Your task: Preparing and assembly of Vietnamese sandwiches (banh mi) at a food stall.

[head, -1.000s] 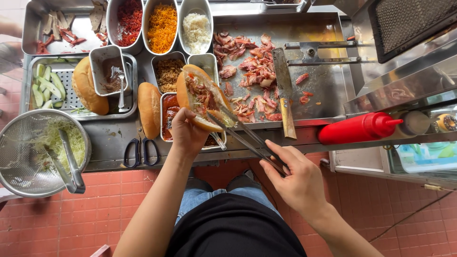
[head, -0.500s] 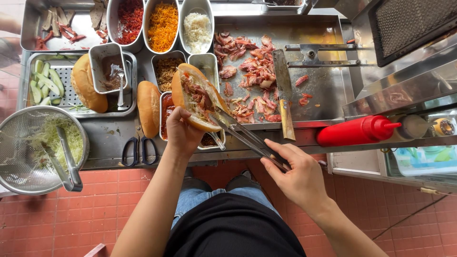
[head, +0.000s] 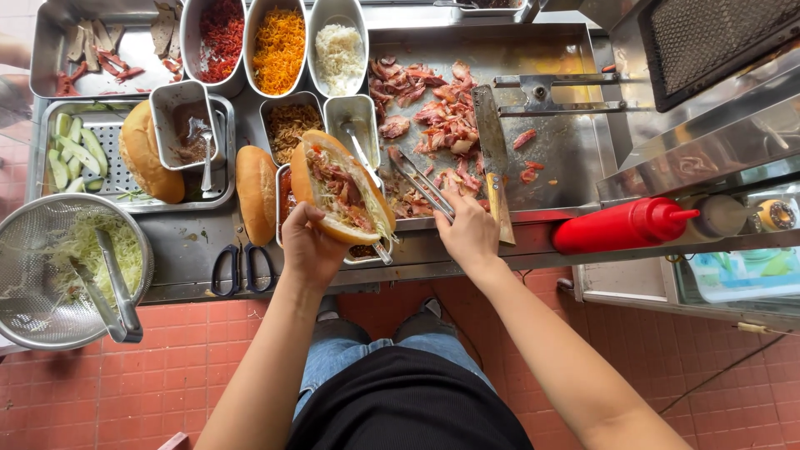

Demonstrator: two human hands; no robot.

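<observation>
Head view: our left hand [head: 310, 243] is gripping the split bread roll [head: 340, 188], already partly filled with meat. Our right hand [head: 468, 233] is closing on the tongs [head: 423, 185], just right of the roll; vegetables are not yet added.

Black top [head: 400, 408], blue jeans [head: 350, 354] (faded), bare forearms

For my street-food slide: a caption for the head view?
Left hand holds a filled sandwich; right hand holds tongs over sliced meat.
</observation>
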